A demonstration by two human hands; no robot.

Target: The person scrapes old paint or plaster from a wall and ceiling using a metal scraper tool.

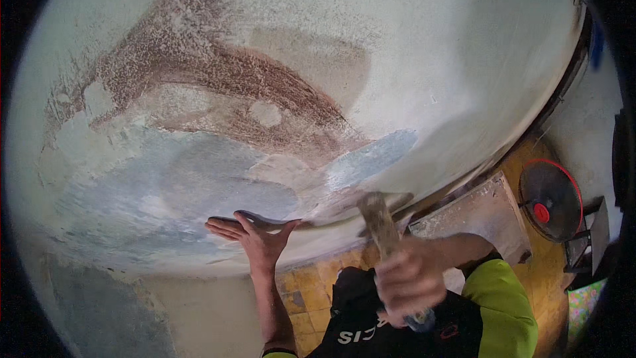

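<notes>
Holding a blurry brown tool (pixel 379 219) tight in the right grip (pixel 412 280), below and right of the frame's middle; holding the left grip (pixel 264 244) spread wide at the patchy wall (pixel 265 126).

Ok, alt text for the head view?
A person's right hand grips a motion-blurred hand tool before a white wall with worn brown and blue-grey patches; the left hand spreads open at the wall. A black, red-rimmed fan is lower right.
</notes>
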